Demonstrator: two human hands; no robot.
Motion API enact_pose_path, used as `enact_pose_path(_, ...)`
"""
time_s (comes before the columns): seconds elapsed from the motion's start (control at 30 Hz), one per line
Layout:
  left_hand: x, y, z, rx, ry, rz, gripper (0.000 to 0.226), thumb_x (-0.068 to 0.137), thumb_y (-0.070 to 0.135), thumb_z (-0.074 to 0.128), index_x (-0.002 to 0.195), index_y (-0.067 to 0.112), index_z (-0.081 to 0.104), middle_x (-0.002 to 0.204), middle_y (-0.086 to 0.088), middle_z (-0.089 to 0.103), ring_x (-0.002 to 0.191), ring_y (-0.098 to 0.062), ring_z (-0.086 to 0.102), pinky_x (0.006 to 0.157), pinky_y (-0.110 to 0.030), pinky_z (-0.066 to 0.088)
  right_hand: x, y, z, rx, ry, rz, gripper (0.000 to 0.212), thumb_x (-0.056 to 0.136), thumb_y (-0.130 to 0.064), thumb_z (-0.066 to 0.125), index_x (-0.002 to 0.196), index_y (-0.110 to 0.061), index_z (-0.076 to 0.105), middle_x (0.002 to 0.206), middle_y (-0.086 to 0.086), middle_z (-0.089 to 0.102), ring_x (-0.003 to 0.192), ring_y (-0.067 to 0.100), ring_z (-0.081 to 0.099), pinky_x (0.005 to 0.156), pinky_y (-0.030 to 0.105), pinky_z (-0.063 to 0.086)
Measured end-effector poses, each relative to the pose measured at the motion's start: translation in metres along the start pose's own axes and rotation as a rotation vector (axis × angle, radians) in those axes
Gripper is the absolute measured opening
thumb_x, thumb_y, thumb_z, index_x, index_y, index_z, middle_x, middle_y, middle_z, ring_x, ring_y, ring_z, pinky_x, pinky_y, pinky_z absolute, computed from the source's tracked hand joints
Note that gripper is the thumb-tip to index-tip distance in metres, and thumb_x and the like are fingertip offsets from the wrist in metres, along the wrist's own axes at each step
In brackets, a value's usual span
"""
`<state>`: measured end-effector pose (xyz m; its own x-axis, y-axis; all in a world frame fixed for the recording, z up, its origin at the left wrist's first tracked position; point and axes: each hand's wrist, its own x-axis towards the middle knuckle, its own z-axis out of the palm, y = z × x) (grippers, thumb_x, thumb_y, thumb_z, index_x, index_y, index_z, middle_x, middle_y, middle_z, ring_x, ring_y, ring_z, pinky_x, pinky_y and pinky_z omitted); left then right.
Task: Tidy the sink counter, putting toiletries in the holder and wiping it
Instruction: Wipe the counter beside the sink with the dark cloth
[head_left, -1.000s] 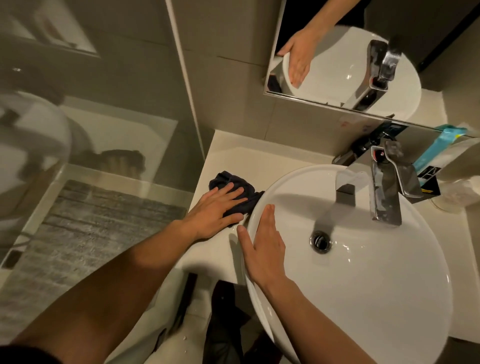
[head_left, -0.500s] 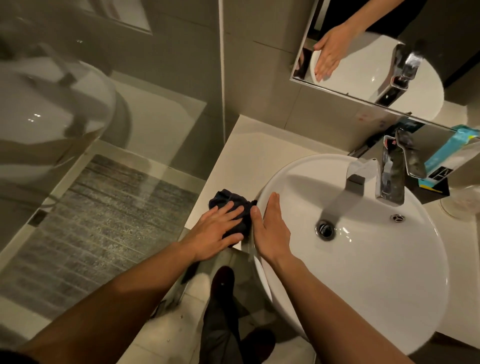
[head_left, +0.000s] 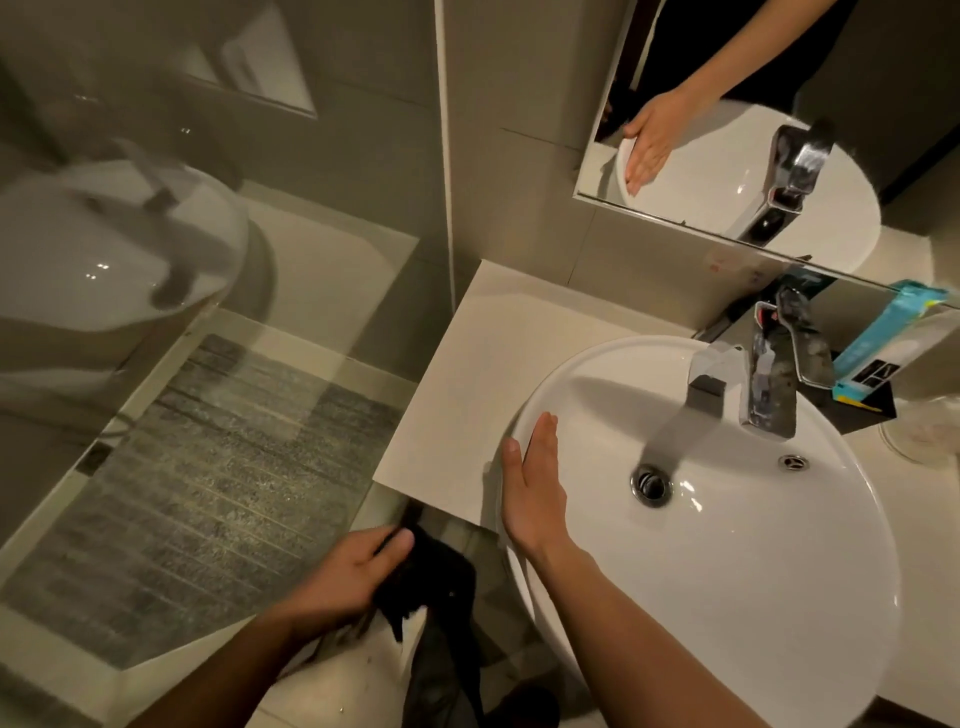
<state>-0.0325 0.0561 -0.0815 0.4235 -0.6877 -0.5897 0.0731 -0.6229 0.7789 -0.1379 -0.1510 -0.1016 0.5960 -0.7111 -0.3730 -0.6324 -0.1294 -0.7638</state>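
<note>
My left hand (head_left: 347, 574) grips a dark cloth (head_left: 427, 581) in the air below the front edge of the pale counter (head_left: 483, 374), off its surface. Flat on the left rim of the round white sink (head_left: 727, 545) lies my right hand (head_left: 532, 483), fingers together and holding nothing. A chrome tap (head_left: 769, 374) stands at the back of the sink. Behind the tap, a light blue box (head_left: 883, 338) leans against the wall above a dark holder (head_left: 862, 408).
A glass shower screen (head_left: 208, 364) stands left of the counter, with a grey mat behind it. A mirror (head_left: 753, 130) hangs above the sink. A clear glass item (head_left: 924, 431) sits at the far right. My dark trouser legs are below the counter.
My left hand has pulled the cloth back off the counter's left part and down past its front edge. My right hand stays on the sink rim. The camera view shifted.
</note>
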Motion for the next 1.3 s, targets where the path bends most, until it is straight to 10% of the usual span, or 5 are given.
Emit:
enact_pose_path(0.27, 0.044, 0.093, -0.048, -0.636, 0.219, -0.006, 0.039, 0.105, 0.038, 0.038, 0.118, 0.016, 0.067, 0.112, -0.005, 0.078, 0.105, -0.013, 0.073, 0.086, -0.03, 0.056, 0.001, 0.006, 0.007, 0.105, 0.018, 0.016, 0.06, 0.102, -0.062, 0.01, 0.152, -0.046, -0.019, 0.164, -0.027, -0.018, 0.153, 0.0, -0.012, 0.125, 0.032, -0.002)
enact_pose_path(0.6, 0.253, 0.243, 0.007, 0.072, 0.047, 0.393, 0.027, 0.107, 0.034, 0.045, 0.105, 0.017, 0.066, 0.086, -0.002, 0.068, 0.062, 0.007, 0.059, 0.056, -0.006, 0.043, 0.013, 0.004, 0.002, 0.038, -0.008, 0.113, 0.064, 0.096, -0.056, 0.008, 0.15, -0.036, -0.02, 0.162, -0.017, -0.017, 0.154, 0.007, -0.006, 0.119, 0.021, -0.003)
enact_pose_path(0.7, 0.32, 0.258, 0.044, 0.482, -0.179, 0.625, 0.043, 0.106, 0.042, 0.04, 0.14, 0.023, 0.057, 0.138, -0.006, 0.063, 0.121, -0.015, 0.059, 0.103, -0.022, 0.041, 0.012, 0.006, 0.003, 0.059, 0.01, 0.091, 0.055, 0.102, -0.056, 0.017, 0.145, -0.043, -0.015, 0.159, -0.02, -0.015, 0.151, 0.001, -0.008, 0.122, 0.02, -0.002)
enact_pose_path(0.77, 0.355, 0.246, 0.065, 0.929, -0.363, 0.697, 0.051, 0.106, 0.048, 0.033, 0.152, 0.029, 0.043, 0.163, 0.0, 0.037, 0.152, -0.018, 0.027, 0.123, -0.041, 0.017, 0.012, 0.008, 0.005, 0.064, 0.045, 0.083, 0.068, 0.089, -0.078, 0.004, 0.147, -0.045, -0.012, 0.161, -0.021, -0.011, 0.15, -0.002, -0.008, 0.123, 0.019, -0.001)
enact_pose_path(1.3, 0.317, 0.163, 0.041, 0.965, -0.349, 0.602, 0.056, 0.108, 0.049, 0.019, 0.16, 0.027, 0.022, 0.17, -0.004, 0.016, 0.157, -0.013, 0.004, 0.127, -0.039, -0.004, 0.009, 0.012, 0.008, 0.094, 0.04, 0.055, 0.064, 0.099, -0.063, 0.01, 0.154, -0.04, -0.014, 0.161, -0.026, -0.015, 0.153, -0.003, -0.008, 0.124, 0.026, -0.002)
